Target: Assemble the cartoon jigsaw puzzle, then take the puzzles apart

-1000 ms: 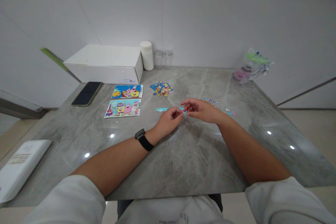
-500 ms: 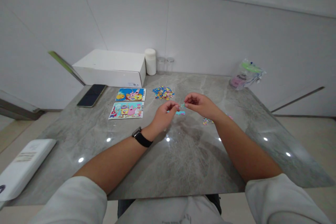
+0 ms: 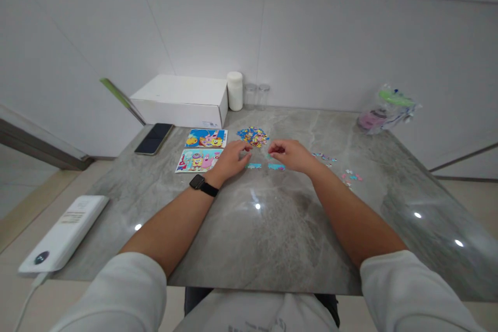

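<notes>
My left hand (image 3: 232, 160) rests low over the table with thumb and fingers apart and nothing between them. By its fingertips lies a short joined strip of teal puzzle pieces (image 3: 254, 166). My right hand (image 3: 291, 154) is pinched, with a bit of a teal puzzle piece (image 3: 268, 155) showing at its fingertips. Just under that hand is another teal strip (image 3: 276, 167), partly covered. Beyond both hands sits a heap of small colourful puzzle pieces (image 3: 254, 136). Two cartoon picture cards, a blue one (image 3: 206, 138) and a pale one (image 3: 194, 162), lie left, the pale one partly behind my left hand.
Loose pieces (image 3: 352, 176) and more pieces (image 3: 324, 158) are scattered right of my hand. At the back stand a white box (image 3: 179, 101), a white bottle (image 3: 235, 91) and two clear jars (image 3: 257, 96). A phone (image 3: 154, 139), a white device (image 3: 64, 233) and a plastic bag (image 3: 385, 109) lie nearer the sides.
My hands have moved apart. The left has let go of the small teal piece and spread its fingers, while the right stays pinched. The view has shifted left, showing more loose pieces.
</notes>
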`<state>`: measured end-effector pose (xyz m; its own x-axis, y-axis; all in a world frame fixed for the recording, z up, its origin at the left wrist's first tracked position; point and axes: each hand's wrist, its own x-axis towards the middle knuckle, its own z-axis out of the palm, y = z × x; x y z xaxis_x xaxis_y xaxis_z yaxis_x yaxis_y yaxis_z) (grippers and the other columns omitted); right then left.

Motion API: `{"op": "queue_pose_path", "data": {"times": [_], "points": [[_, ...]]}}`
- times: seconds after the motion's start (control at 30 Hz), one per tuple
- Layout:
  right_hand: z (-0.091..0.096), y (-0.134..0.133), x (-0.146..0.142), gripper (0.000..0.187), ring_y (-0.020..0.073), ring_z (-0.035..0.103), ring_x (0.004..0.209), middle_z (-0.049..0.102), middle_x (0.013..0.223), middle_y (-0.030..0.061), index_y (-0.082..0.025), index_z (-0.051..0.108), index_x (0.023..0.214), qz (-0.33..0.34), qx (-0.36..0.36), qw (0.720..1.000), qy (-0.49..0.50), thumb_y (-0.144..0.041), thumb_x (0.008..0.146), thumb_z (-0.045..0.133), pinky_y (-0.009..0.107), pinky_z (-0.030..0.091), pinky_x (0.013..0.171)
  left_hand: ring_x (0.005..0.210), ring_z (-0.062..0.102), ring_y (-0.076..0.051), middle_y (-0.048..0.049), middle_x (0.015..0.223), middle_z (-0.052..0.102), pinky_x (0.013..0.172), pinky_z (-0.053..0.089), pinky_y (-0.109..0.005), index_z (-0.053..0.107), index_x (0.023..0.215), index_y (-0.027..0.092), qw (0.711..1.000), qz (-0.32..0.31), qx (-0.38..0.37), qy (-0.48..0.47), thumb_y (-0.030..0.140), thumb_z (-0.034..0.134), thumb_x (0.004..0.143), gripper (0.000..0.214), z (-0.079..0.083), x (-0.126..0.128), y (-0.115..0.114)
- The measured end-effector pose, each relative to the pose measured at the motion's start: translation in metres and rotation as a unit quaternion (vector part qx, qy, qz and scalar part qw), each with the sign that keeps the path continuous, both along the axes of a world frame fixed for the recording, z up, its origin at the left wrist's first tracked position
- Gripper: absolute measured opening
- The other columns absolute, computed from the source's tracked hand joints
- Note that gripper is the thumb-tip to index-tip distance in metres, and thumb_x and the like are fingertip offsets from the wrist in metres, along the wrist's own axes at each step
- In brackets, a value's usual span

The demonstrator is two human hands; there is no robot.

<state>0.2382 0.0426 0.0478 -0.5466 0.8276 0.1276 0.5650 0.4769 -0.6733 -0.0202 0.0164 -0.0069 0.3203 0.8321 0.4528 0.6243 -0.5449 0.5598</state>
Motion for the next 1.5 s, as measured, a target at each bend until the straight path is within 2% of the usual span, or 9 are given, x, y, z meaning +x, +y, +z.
{"op": "queue_pose_path", "data": {"times": [0.07, 0.2, 0.37, 0.57, 1.0, 1.5], "points": [[-0.011, 0.000, 0.001, 0.010, 0.0163, 0.065, 0.080, 0.075, 0.085, 0.0013, -0.020, 0.074, 0.092, 0.021, 0.017, 0.999, -0.044, -0.016, 0.086, 0.067, 0.028, 0.046, 0.077, 0.111, 0.063, -0.026, -0.0100, 0.116, 0.072, 0.105, 0.047, -0.044, 0.069, 0.117, 0.020, 0.999, -0.023, -0.013, 0.035, 0.028, 0.060, 0.096, 0.024, -0.005, 0.005, 0.001], [-0.025, 0.000, 0.000, 0.013, 0.0160, 0.067, 0.080, 0.076, 0.086, 0.0014, -0.021, 0.076, 0.093, 0.035, 0.020, 0.996, -0.083, -0.013, 0.087, 0.067, 0.027, 0.045, 0.077, 0.114, 0.062, -0.028, -0.0111, 0.121, 0.070, 0.105, 0.047, -0.046, 0.068, 0.122, 0.020, 0.996, -0.043, -0.011, 0.074, 0.028, 0.062, 0.095, 0.029, -0.006, 0.015, -0.001], [-0.033, -0.001, -0.008, 0.018, 0.0176, 0.068, 0.083, 0.078, 0.090, 0.0023, -0.022, 0.078, 0.094, 0.046, 0.026, 0.992, -0.118, -0.010, 0.088, 0.067, 0.027, 0.045, 0.077, 0.113, 0.061, -0.028, -0.0106, 0.116, 0.069, 0.105, 0.047, -0.045, 0.070, 0.112, 0.022, 0.995, -0.047, -0.020, 0.085, 0.029, 0.067, 0.092, 0.021, -0.007, 0.015, -0.001], [-0.037, -0.001, -0.012, 0.017, 0.0189, 0.067, 0.082, 0.078, 0.090, 0.0034, -0.022, 0.080, 0.098, 0.012, 0.044, 0.989, -0.142, -0.015, 0.090, 0.066, 0.028, 0.044, 0.076, 0.111, 0.061, -0.027, -0.0095, 0.112, 0.068, 0.103, 0.047, -0.043, 0.071, 0.102, 0.022, 0.992, -0.068, -0.022, 0.101, 0.030, 0.069, 0.090, 0.015, -0.005, 0.013, -0.001], [-0.047, 0.001, -0.017, 0.019, 0.0219, 0.068, 0.089, 0.079, 0.096, 0.0062, -0.022, 0.080, 0.100, 0.023, 0.095, 0.984, -0.148, -0.017, 0.091, 0.064, 0.032, 0.045, 0.083, 0.110, 0.061, -0.026, -0.0082, 0.110, 0.069, 0.100, 0.047, -0.043, 0.073, 0.096, 0.023, 0.993, -0.079, -0.023, 0.089, 0.029, 0.070, 0.091, 0.009, -0.008, 0.013, 0.000], [-0.050, -0.001, -0.017, 0.016, 0.0237, 0.068, 0.094, 0.078, 0.099, 0.0080, -0.021, 0.079, 0.101, 0.032, 0.108, 0.983, -0.147, -0.019, 0.092, 0.066, 0.033, 0.046, 0.086, 0.109, 0.062, -0.026, -0.0081, 0.109, 0.069, 0.101, 0.047, -0.042, 0.073, 0.096, 0.022, 0.992, -0.080, -0.021, 0.099, 0.029, 0.070, 0.091, 0.009, -0.008, 0.013, 0.000]]}}
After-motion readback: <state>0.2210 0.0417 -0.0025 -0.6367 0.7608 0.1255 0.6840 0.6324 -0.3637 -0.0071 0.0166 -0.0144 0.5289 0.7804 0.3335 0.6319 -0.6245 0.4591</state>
